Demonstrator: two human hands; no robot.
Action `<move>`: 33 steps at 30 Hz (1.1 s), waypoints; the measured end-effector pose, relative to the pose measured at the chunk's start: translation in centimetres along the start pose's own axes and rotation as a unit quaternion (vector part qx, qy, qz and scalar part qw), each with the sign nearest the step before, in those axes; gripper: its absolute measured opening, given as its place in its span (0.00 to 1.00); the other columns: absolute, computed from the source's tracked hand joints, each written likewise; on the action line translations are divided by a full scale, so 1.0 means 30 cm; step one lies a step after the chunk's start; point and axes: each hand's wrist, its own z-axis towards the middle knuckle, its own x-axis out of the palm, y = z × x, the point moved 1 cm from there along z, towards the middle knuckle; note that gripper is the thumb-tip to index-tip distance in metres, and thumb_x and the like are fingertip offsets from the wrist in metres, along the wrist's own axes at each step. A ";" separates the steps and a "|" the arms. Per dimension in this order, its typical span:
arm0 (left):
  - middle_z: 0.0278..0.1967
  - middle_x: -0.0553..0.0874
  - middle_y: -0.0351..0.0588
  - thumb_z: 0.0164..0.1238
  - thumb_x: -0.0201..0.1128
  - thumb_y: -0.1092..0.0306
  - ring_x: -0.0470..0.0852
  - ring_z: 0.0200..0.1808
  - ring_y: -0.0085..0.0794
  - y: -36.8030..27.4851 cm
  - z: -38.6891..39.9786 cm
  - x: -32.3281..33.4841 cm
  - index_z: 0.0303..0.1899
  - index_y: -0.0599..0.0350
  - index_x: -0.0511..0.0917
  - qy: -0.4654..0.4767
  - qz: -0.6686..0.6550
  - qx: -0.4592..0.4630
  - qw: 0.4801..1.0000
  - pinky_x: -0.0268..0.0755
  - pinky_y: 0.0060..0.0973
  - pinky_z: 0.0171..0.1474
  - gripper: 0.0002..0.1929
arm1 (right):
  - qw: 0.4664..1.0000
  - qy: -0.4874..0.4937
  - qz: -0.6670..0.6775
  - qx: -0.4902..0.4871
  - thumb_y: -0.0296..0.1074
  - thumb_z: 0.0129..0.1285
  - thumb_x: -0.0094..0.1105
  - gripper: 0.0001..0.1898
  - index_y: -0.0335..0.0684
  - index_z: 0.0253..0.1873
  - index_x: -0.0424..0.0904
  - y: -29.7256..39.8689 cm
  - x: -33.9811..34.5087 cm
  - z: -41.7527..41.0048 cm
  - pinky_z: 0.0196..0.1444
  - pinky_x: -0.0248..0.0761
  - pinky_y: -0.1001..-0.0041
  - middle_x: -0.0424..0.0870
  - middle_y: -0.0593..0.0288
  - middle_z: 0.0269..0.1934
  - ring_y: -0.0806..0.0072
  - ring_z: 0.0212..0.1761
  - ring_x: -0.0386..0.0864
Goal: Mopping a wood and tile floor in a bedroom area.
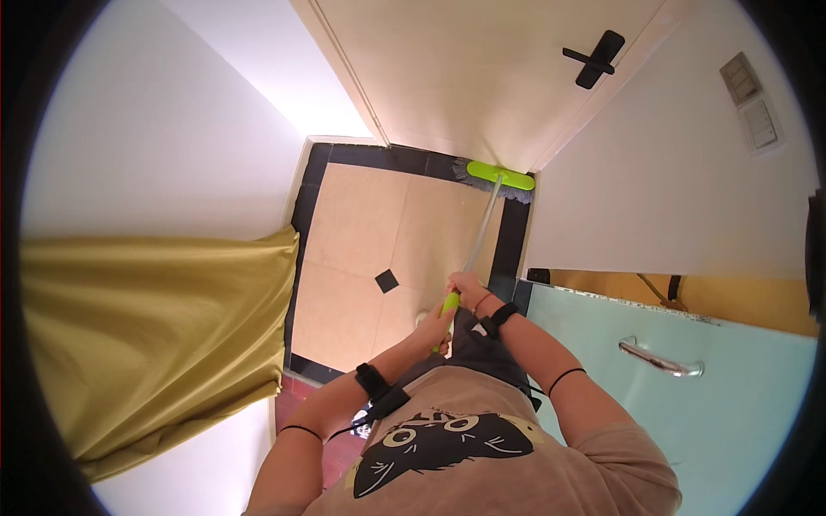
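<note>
A mop with a silvery pole (483,229) slants away from me across the floor. Its lime-green head (500,175), fringed with grey fibres (516,195), lies at the foot of the closed cream door, close to the right-hand corner. My left hand (437,331) grips the green handle (450,302) at the near end of the pole. Farther along, my right hand (466,284) is wrapped around the pole just beyond that grip. The fingers of both hands are partly hidden by the hands themselves.
Beige tiles (358,213) with a dark border (413,158) cover the floor. The cream door (490,77) has a black lever handle (597,61). A gold curtain (168,309) hangs at left. To my right stands a pale green door (723,342) with a metal pull handle (661,358).
</note>
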 end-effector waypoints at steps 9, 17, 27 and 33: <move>0.19 0.64 0.38 0.68 0.46 0.57 0.61 0.13 0.20 -0.211 -0.004 -0.066 0.52 0.49 0.64 -0.005 -0.037 -0.001 0.999 0.57 0.19 0.14 0.15 | 0.895 0.014 -0.316 -0.316 0.26 0.51 0.46 0.08 0.33 0.21 0.71 0.295 0.132 -0.005 0.19 0.66 0.69 0.72 0.55 0.15 0.66 0.16 0.73; 0.17 0.63 0.40 0.67 0.44 0.60 0.55 0.09 0.20 -0.173 -0.122 -0.047 0.49 0.52 0.63 0.034 -0.105 0.051 0.993 0.58 0.21 0.15 0.13 | 0.995 -0.047 -0.080 0.025 0.23 0.52 0.42 0.07 0.33 0.22 0.68 0.319 0.137 0.025 0.20 0.67 0.67 0.70 0.53 0.20 0.64 0.21 0.72; 0.16 0.62 0.37 0.66 0.46 0.64 0.58 0.09 0.20 -0.072 -0.299 -0.096 0.53 0.58 0.62 -0.001 -0.067 0.072 0.995 0.57 0.20 0.13 0.16 | 0.978 -0.055 0.027 0.202 0.22 0.52 0.41 0.04 0.30 0.29 0.67 0.284 0.338 -0.101 0.25 0.71 0.64 0.70 0.51 0.22 0.61 0.22 0.72; 0.15 0.60 0.33 0.64 0.49 0.67 0.56 0.10 0.17 -0.081 -0.207 -0.062 0.60 0.52 0.59 -0.029 -0.065 0.065 0.995 0.55 0.18 0.15 0.22 | 0.982 -0.074 -0.051 0.168 0.22 0.52 0.42 0.04 0.29 0.28 0.67 0.322 0.278 -0.027 0.24 0.71 0.64 0.71 0.50 0.21 0.61 0.21 0.72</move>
